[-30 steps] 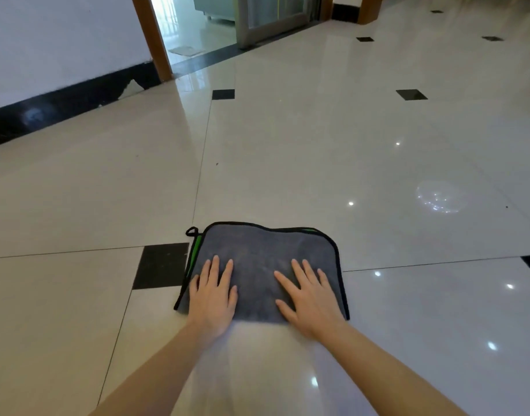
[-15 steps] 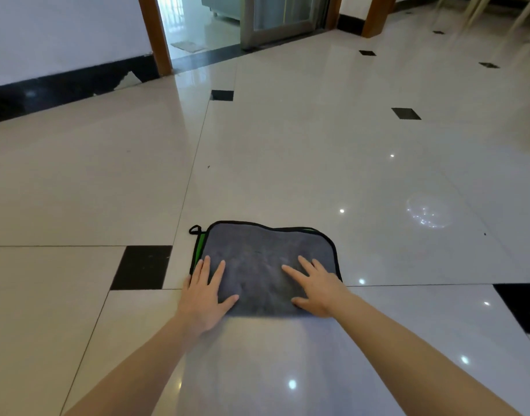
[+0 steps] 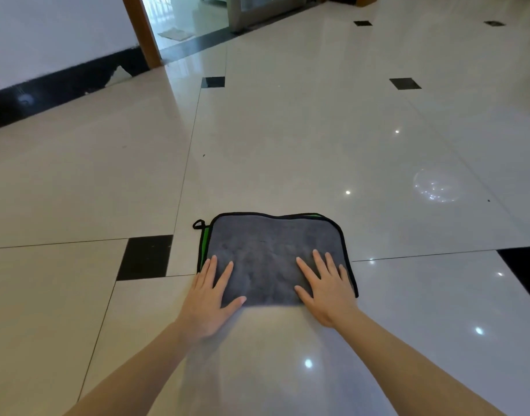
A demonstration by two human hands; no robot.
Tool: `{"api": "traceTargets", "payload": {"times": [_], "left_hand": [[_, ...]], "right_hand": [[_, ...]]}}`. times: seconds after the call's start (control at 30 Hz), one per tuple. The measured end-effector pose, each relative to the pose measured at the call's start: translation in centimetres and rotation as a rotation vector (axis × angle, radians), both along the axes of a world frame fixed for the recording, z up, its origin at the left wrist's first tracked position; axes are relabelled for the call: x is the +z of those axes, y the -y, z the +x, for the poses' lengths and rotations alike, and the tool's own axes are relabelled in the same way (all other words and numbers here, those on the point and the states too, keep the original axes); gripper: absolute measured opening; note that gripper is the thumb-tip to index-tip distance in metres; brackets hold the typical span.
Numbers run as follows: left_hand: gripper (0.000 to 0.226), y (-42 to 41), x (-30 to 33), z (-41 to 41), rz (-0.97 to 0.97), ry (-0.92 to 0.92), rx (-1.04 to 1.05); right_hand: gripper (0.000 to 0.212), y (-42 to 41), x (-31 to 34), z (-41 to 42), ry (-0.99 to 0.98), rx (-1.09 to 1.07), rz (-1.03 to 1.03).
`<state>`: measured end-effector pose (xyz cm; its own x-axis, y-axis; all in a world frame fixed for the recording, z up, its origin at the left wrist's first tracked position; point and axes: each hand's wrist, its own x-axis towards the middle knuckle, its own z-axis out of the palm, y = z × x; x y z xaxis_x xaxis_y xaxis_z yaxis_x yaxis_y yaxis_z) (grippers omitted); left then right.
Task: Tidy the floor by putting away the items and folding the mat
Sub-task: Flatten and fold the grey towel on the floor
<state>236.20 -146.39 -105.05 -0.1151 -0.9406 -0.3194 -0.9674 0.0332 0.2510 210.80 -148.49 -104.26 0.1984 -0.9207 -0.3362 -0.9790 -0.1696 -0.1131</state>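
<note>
Two bare hands press flat on a folded grey mat (image 3: 272,253) lying on the glossy tiled floor (image 3: 287,130). The left hand (image 3: 208,298) rests on the mat's near left corner, the right hand (image 3: 326,291) on its near right corner, fingers straight and spread, gripping nothing. A green layer shows along the mat's left edge beside a small black loop (image 3: 198,224). Farther off stands a wooden door frame (image 3: 140,28).

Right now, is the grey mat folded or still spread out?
Folded: the mat lies doubled, a green layer showing along its left and far edges; left hand and right hand press flat on it.
</note>
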Motion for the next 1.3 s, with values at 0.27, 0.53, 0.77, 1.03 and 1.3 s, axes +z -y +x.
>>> {"api": "traceTargets", "payload": {"times": [0.27, 0.53, 0.77, 1.03, 1.3], "left_hand": [[0.116, -1.8, -0.3, -3.1, -0.054, -0.063, -0.088], [0.099, -2.5, -0.3, -5.7, -0.044, 0.014, -0.206], [0.064, -2.6, 0.5, -3.8, -0.055, 0.087, -0.282], [0.066, -4.0, 1.9, 1.3, 0.002, 0.143, -0.296], [0.069, -7.7, 2.1, 10.0, 0.022, 0.108, -0.231]], "right_hand": [[0.063, -1.9, 0.6, -4.2, -0.111, -0.167, 0.005], [0.062, -3.2, 2.0, -6.7, -0.171, -0.176, 0.09], [0.057, -4.8, 2.3, -4.2, -0.151, -0.102, 0.159], [0.053, -7.0, 2.5, 2.2, -0.13, 0.111, 0.171], [0.057, -9.9, 2.6, 8.7, -0.134, 0.441, 0.189]]}}
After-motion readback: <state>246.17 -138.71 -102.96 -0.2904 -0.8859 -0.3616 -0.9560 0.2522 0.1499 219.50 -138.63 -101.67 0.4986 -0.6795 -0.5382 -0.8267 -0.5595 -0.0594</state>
